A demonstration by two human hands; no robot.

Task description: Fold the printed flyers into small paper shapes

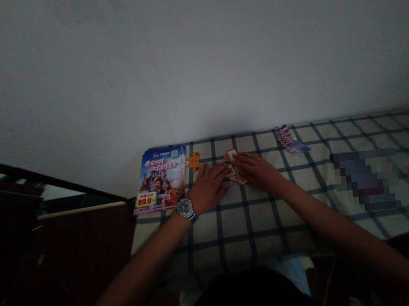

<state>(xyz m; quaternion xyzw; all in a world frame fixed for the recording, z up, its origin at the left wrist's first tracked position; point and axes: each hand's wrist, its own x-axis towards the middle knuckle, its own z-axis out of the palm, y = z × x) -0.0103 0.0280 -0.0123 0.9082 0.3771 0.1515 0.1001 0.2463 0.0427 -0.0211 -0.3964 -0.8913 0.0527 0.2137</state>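
Note:
A small folded paper leaflet (232, 171), red, white and yellow, lies on the checked cloth between my two hands. From the left, my left hand (208, 187) rests flat with fingers apart, its fingertips at the leaflet's left edge. My right hand (261, 170) lies flat over the right part of the leaflet, fingers stretched out and hiding some of it. Beside my left wrist, which wears a metal watch (185, 208), is a stack of printed flyers (161, 174) in blue and pink.
A folded purple-and-white flyer (291, 140) sits at the back right. Farther right is a blurred-out dark object (366, 182). The plaid cloth (230, 228) covers the surface, with a pale wall (195, 66) behind it. A dark rail (93, 177) stands at left.

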